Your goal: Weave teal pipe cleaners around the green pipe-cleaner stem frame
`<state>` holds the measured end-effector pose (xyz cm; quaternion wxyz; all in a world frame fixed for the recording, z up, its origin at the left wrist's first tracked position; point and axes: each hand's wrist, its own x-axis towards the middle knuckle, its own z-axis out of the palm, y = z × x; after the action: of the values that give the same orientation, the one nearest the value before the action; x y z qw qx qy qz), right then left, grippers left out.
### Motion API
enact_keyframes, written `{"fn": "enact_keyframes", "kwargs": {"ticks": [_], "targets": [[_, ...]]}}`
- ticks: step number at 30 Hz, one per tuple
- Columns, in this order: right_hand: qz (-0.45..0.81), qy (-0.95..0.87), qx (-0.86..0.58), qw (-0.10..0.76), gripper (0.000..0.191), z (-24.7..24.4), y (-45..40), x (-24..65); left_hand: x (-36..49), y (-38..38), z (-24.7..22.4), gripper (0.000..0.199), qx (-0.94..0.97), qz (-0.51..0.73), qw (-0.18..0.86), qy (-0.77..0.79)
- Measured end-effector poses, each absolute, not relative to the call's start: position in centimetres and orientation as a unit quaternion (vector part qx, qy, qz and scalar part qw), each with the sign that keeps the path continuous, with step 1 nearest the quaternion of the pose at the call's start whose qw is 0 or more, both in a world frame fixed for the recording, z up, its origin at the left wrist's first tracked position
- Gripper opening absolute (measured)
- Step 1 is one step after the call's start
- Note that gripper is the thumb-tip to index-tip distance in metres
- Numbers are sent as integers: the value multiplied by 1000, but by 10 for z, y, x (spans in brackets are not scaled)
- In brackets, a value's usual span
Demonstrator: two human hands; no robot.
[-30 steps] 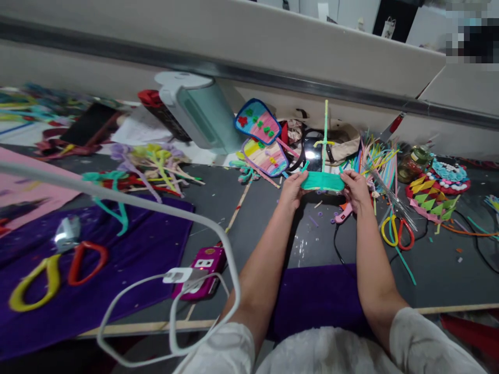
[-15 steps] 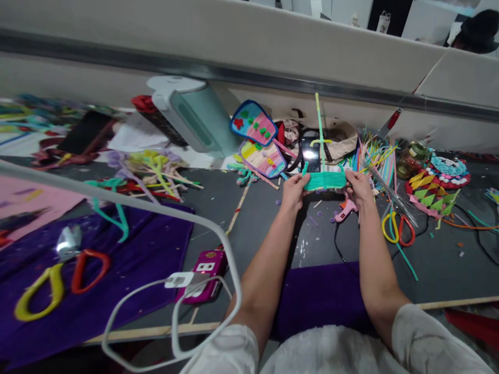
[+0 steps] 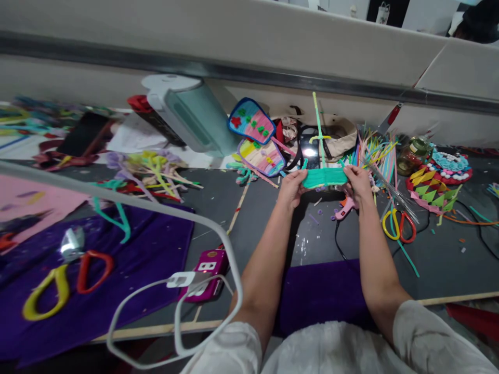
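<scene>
Between my two hands is a flat teal strip of pipe cleaners (image 3: pixel 325 178), held level above the table. My left hand (image 3: pixel 292 188) pinches its left end, and my right hand (image 3: pixel 357 183) pinches the right end. A tall yellow-green pipe cleaner stem (image 3: pixel 318 122) with a short yellow crosspiece rises at the strip's middle; whether it is joined to the strip I cannot tell. A pink glue gun (image 3: pixel 345 208) lies just below my right hand. Two fan-shaped pipe cleaner pieces, one blue-rimmed (image 3: pixel 253 122) and one purple-rimmed (image 3: pixel 263 158), lie left of the strip.
Scissors (image 3: pixel 399 226) and a bundle of pipe cleaners (image 3: pixel 378 153) lie to the right, near a glass jar (image 3: pixel 414 155). Larger scissors (image 3: pixel 80 270) rest on purple cloth (image 3: pixel 148 259) at left. A magenta power strip (image 3: pixel 206 275) and white cable (image 3: pixel 224 234) sit nearby.
Both hands keep hold of the teal strip, which now shows slightly more of its face. The whole view has shifted a little; nothing was let go.
</scene>
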<state>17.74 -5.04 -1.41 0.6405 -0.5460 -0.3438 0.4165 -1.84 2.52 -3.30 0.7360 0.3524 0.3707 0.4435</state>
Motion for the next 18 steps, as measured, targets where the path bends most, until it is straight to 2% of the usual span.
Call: {"fn": "enact_keyframes", "kwargs": {"ticks": [3,7,18], "targets": [[376,-346,-543,666,40,-4,-52,176,-18,23,-24,25,327,414,781,334],[393,-349,-532,664,34,8,-56,169,-13,16,-17,30,318,377,814,308],[420,-341,-509,670,40,7,-59,176,-13,7,-9,41,378,396,784,293]]}}
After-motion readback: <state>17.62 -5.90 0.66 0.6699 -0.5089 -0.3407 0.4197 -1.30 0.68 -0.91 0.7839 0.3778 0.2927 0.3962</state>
